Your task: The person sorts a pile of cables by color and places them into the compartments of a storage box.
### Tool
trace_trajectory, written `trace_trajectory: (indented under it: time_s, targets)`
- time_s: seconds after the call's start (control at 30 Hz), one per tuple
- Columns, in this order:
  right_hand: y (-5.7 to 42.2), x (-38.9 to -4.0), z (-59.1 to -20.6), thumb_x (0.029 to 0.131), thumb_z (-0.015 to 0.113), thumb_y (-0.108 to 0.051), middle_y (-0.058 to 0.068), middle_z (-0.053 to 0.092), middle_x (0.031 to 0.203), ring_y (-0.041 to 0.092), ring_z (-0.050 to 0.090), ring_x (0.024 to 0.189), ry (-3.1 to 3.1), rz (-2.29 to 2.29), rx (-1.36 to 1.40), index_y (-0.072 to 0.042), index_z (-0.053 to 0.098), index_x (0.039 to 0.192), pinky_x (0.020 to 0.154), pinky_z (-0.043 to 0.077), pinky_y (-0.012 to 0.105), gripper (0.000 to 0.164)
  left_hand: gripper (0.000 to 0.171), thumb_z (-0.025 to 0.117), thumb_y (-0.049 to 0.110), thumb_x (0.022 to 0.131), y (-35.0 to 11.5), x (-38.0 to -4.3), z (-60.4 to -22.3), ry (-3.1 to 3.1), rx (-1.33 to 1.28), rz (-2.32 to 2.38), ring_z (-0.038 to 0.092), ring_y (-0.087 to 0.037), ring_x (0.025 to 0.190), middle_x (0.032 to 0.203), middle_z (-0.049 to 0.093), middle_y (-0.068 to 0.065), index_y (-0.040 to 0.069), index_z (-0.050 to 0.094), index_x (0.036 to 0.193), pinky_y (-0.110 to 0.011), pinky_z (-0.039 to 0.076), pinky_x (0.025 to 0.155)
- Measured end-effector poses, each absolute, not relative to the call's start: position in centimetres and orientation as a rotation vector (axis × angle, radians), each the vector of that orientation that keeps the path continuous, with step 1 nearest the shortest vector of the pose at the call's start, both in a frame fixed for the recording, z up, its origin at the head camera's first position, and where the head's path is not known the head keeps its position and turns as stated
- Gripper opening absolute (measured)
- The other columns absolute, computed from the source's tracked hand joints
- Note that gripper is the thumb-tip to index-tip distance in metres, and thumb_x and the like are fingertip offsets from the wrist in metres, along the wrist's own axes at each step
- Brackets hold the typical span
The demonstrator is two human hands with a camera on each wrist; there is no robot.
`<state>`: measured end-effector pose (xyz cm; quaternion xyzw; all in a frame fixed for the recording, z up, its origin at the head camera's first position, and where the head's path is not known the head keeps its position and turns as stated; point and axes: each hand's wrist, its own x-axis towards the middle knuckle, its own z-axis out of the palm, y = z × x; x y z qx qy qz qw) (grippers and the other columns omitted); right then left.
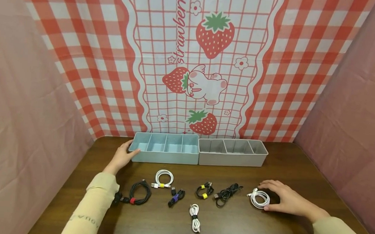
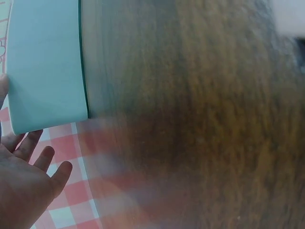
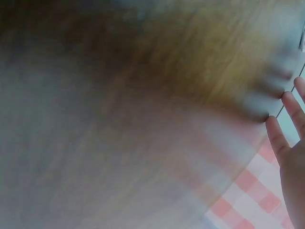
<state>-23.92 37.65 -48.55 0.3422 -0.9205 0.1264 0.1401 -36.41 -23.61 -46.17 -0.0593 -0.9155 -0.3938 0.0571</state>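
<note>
My left hand (image 1: 121, 156) rests at the left end of a light blue box (image 1: 166, 157) divided into compartments. Its thumb lies at the front rim, the fingers along the end wall. In the left wrist view the fingers of this hand (image 2: 28, 167) are loosely spread, some of them against the end of the blue box (image 2: 45, 67). On the right, my right hand (image 1: 286, 198) touches the table around a coiled white cable (image 1: 255, 202), with the thumb at its near edge and the fingers beyond it. Those fingers (image 3: 279, 133) look straight in the right wrist view.
A grey divided box (image 1: 233, 160) adjoins the blue one. Before them on the wooden table (image 1: 156, 221) lie a black cable with a red tie (image 1: 143, 199), a white cable with a yellow tie (image 1: 171, 176), and several more bundled cables. Cloth hangs behind and at both sides.
</note>
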Motion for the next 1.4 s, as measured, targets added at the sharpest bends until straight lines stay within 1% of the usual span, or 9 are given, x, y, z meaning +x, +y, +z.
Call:
trace_trajectory:
  time_s: [0.17, 0.43, 0.63, 0.9, 1.0, 1.07, 1.13, 1.3, 1.4]
  targets:
    - [37.3, -24.0, -48.5, 0.068, 0.078, -0.053, -0.001, 0.060, 0.116, 0.017, 0.053, 0.106, -2.695, 0.423, 0.969, -0.023, 0.065, 0.112, 0.072, 0.046, 0.049, 0.054, 0.068, 0.058, 0.029, 0.094, -23.6, -36.3, -45.8, -2.785, -0.175, -1.194, 0.030, -0.045, 0.133, 0.144, 0.032, -0.032, -0.006, 0.029, 0.144, -0.057, 0.027, 0.107]
    - [37.0, -24.1, -48.6, 0.068, 0.080, -0.049, -0.003, 0.059, 0.114, 0.013, 0.051, 0.105, -2.696, 0.460, 0.948, -0.023, 0.066, 0.103, 0.071, 0.043, 0.044, 0.046, 0.067, 0.060, 0.027, 0.093, -23.5, -36.4, -45.5, -2.794, -0.193, -1.163, 0.035, -0.046, 0.129, 0.140, 0.036, -0.033, -0.008, 0.031, 0.142, -0.057, 0.031, 0.104]
    - [36.9, -24.0, -48.5, 0.068, 0.079, -0.051, -0.003, 0.059, 0.113, 0.015, 0.052, 0.105, -2.689, 0.444, 0.950, -0.025, 0.065, 0.101, 0.070, 0.044, 0.047, 0.044, 0.066, 0.059, 0.026, 0.093, -23.5, -36.6, -45.5, -2.806, -0.200, -1.154, 0.035, -0.046, 0.129, 0.142, 0.035, -0.033, -0.008, 0.031, 0.142, -0.057, 0.032, 0.104]
    - [36.6, -24.2, -48.1, 0.067, 0.082, -0.046, -0.006, 0.060, 0.110, 0.013, 0.055, 0.101, -2.630, 0.409, 0.964, -0.028, 0.065, 0.096, 0.072, 0.047, 0.044, 0.038, 0.065, 0.061, 0.025, 0.092, -23.5, -36.6, -45.2, -2.802, -0.199, -1.143, 0.039, -0.046, 0.126, 0.140, 0.038, -0.033, -0.010, 0.033, 0.140, -0.056, 0.034, 0.102]
    - [36.6, -24.2, -47.7, 0.070, 0.082, -0.034, -0.005, 0.060, 0.107, 0.011, 0.055, 0.099, -2.590, 0.462, 1.006, -0.026, 0.065, 0.097, 0.079, 0.047, 0.028, 0.033, 0.066, 0.061, 0.026, 0.092, -23.6, -36.6, -45.1, -2.809, -0.200, -1.136, 0.037, -0.046, 0.128, 0.140, 0.037, -0.033, -0.010, 0.033, 0.140, -0.056, 0.032, 0.104]
    - [36.6, -24.3, -47.6, 0.072, 0.082, -0.024, -0.004, 0.060, 0.105, 0.010, 0.055, 0.098, -2.571, 0.512, 1.036, -0.024, 0.064, 0.096, 0.082, 0.042, 0.016, 0.031, 0.066, 0.061, 0.026, 0.092, -23.5, -36.6, -45.0, -2.808, -0.202, -1.141, 0.037, -0.045, 0.128, 0.140, 0.037, -0.032, -0.010, 0.033, 0.140, -0.056, 0.032, 0.104]
    - [36.7, -24.4, -47.6, 0.073, 0.080, -0.017, -0.006, 0.059, 0.103, 0.007, 0.053, 0.096, -2.568, 0.532, 1.052, -0.023, 0.063, 0.096, 0.083, 0.039, 0.012, 0.029, 0.065, 0.061, 0.025, 0.092, -23.5, -36.5, -44.9, -2.805, -0.206, -1.145, 0.039, -0.045, 0.126, 0.139, 0.038, -0.032, -0.010, 0.034, 0.140, -0.056, 0.033, 0.102]
    - [36.4, -24.5, -47.8, 0.081, 0.074, -0.023, -0.010, 0.059, 0.099, 0.007, 0.052, 0.093, -2.648, 0.469, 0.984, -0.029, 0.063, 0.090, 0.074, 0.046, 0.030, 0.015, 0.065, 0.060, 0.024, 0.093, -23.5, -36.2, -44.6, -2.815, -0.212, -1.146, 0.041, -0.045, 0.125, 0.140, 0.038, -0.032, -0.010, 0.033, 0.140, -0.056, 0.036, 0.100]
    - [36.0, -24.6, -47.7, 0.084, 0.071, -0.028, -0.010, 0.058, 0.097, 0.008, 0.052, 0.090, -2.694, 0.449, 0.936, -0.031, 0.063, 0.085, 0.070, 0.047, 0.033, 0.008, 0.065, 0.059, 0.025, 0.093, -23.5, -36.1, -44.6, -2.830, -0.204, -1.149, 0.038, -0.046, 0.127, 0.142, 0.036, -0.032, -0.009, 0.032, 0.141, -0.056, 0.034, 0.101]
